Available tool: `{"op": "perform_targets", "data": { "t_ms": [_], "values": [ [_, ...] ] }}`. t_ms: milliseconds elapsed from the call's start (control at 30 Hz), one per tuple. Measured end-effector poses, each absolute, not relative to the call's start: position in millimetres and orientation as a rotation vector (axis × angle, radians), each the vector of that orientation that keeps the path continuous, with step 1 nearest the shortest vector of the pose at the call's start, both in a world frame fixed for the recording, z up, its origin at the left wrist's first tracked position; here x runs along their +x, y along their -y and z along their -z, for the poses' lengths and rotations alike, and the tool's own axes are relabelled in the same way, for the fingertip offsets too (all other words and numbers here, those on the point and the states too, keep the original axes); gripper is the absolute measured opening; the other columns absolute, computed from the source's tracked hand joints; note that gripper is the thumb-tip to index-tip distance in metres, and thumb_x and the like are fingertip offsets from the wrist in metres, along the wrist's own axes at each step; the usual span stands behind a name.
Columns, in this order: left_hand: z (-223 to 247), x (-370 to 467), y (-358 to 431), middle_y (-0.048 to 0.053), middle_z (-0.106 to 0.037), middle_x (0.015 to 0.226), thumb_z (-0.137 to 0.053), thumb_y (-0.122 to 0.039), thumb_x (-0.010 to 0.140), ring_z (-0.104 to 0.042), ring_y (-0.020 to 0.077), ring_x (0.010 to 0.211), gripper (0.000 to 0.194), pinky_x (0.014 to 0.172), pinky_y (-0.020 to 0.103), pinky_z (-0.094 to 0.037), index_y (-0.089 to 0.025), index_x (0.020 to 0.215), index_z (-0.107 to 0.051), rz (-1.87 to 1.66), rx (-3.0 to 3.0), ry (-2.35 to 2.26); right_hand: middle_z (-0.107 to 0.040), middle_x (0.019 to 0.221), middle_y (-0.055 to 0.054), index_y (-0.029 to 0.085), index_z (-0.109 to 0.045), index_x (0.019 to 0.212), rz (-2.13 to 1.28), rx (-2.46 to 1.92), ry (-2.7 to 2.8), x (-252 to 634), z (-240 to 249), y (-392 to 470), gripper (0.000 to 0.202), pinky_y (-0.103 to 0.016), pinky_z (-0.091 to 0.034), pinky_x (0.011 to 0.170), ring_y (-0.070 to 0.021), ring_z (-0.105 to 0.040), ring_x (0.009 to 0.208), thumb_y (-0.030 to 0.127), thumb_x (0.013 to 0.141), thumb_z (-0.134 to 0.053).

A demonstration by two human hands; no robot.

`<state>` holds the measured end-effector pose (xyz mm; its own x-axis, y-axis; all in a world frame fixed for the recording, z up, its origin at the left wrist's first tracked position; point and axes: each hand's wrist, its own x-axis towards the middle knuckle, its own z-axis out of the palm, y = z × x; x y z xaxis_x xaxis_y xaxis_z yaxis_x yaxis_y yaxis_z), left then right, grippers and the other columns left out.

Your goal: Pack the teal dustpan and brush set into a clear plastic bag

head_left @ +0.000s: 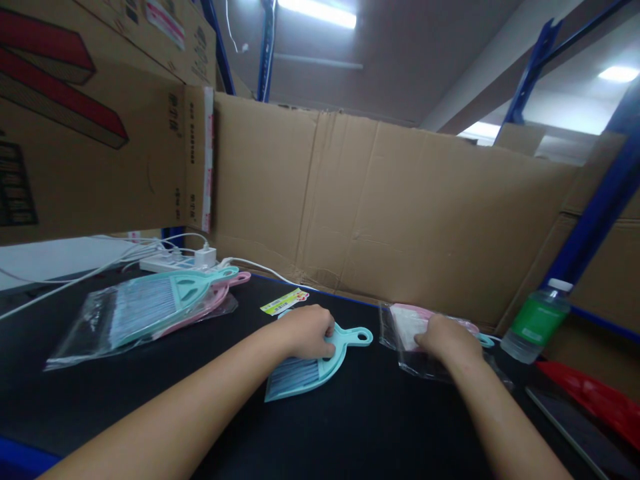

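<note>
Head view: left hand (306, 331) curled over the handle end of a teal dustpan (313, 370), grip closed on it, the pan lying flat on the black bench (350, 427) near the middle, its looped handle pointing right. Small brush tucked inside the pan, bristles showing grey. Right hand (445, 341) pressed down on a clear plastic bag (425, 343) holding a pink dustpan, fingers bent onto the bag; cannot tell whether clamped or merely resting. Well apart to the left, a stack of bagged dustpans (150, 310), teal over pink, in clear wrap. Yellow-green label (284, 301) lying just beyond the left hand. White power strip (177, 261) with cables at the far left edge. Cardboard wall (390, 213) standing behind the bench. Green-labelled bottle (537, 321) upright at right, a red object (595, 399) beside it
</note>
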<state>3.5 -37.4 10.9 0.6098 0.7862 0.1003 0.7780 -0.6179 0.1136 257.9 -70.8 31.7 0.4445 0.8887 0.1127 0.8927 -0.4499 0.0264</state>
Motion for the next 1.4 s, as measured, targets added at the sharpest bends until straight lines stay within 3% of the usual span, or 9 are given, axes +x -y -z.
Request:
{"op": "perform_targets", "data": {
  "t_ms": [300,467,667,900,1033,1400],
  "values": [
    [-9.4,2.7,34.6,0.006,-0.068,0.078,-0.056,-0.039,0.064,-0.060,0.0200,0.067,0.028,0.053,0.027,-0.037,-0.023,0.083,-0.069,-0.235,2.767,-1.330,-0.068,0.108,-0.020,0.012,-0.067,0.103,0.222,-2.663,1.613,258.3,-32.0,72.2,0.037,-0.036,-0.048,0.078,-0.0304,-0.064,0.102,0.033,0.074,-0.057],
    [-11.5,3.7,36.9,0.006,-0.069,0.080,-0.056,-0.037,0.064,-0.061,0.0210,0.070,0.030,0.055,0.028,-0.040,-0.023,0.087,-0.069,-0.220,2.752,-1.344,-0.065,0.112,-0.024,0.009,-0.057,0.113,0.207,-2.687,1.519,255.0,-31.6,73.3,0.041,-0.036,-0.048,0.078,-0.0293,-0.063,0.104,0.022,0.075,-0.057],
    [-13.0,3.6,38.2,0.007,-0.069,0.084,-0.057,-0.038,0.065,-0.062,0.0212,0.072,0.031,0.056,0.028,-0.042,-0.023,0.088,-0.069,-0.200,2.734,-1.364,-0.065,0.107,-0.024,0.008,-0.055,0.111,0.241,-2.678,1.532,258.5,-30.8,71.8,0.037,-0.034,-0.047,0.075,-0.0282,-0.065,0.101,0.009,0.075,-0.049],
    [-12.5,4.3,39.5,0.005,-0.069,0.079,-0.056,-0.038,0.066,-0.062,0.0213,0.069,0.025,0.056,0.028,-0.042,-0.023,0.083,-0.067,-0.217,2.794,-1.326,-0.068,0.099,-0.016,0.015,-0.060,0.097,0.384,-2.342,1.864,248.7,-24.6,67.2,0.025,-0.032,-0.042,0.071,-0.0276,-0.064,0.096,0.017,0.073,-0.053],
    [-13.6,8.4,42.3,0.006,-0.069,0.080,-0.054,-0.038,0.069,-0.063,0.0236,0.074,0.024,0.061,0.031,-0.044,-0.022,0.083,-0.066,-0.306,2.842,-1.321,-0.067,0.093,-0.011,0.017,-0.060,0.088,0.490,-2.136,1.958,227.4,-19.3,69.9,0.018,-0.029,-0.037,0.067,-0.0238,-0.063,0.088,0.012,0.073,-0.052],
    [-13.1,13.8,48.4,0.012,-0.070,0.085,-0.053,-0.036,0.069,-0.065,0.0284,0.080,0.026,0.066,0.035,-0.049,-0.018,0.081,-0.068,-0.317,2.811,-1.488,-0.063,0.096,-0.008,0.018,-0.058,0.092,0.572,-1.872,2.105,198.4,-8.7,72.0,0.018,-0.027,-0.033,0.063,-0.0186,-0.059,0.080,0.008,0.080,-0.049]
  ]
}}
